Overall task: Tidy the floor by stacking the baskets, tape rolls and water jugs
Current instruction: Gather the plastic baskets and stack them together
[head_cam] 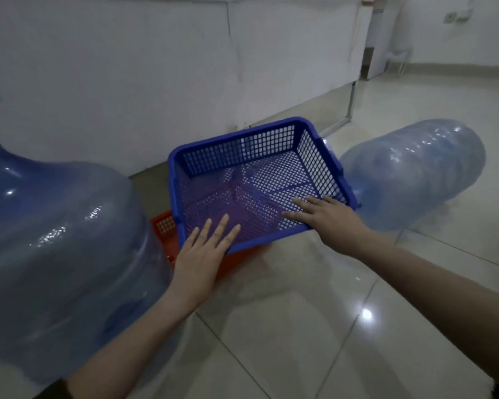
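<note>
- Upright water jug (55, 240): translucent blue, just beside the baskets.
- Red basket (163, 226): on the floor, mostly hidden under the blue one.
- Left hand (199, 254): flat, fingers straight and spread over the near rim, gripping nothing.
- Blue basket (172, 191): mesh-walled, glossy, apparently askew on the red one. It likely needs squaring up, then even pressure from both hands to nest.
- Right hand (329, 220): likewise flat, on the near right corner.
- Second water jug (409, 174): lying on its side, just beyond the basket.
</note>
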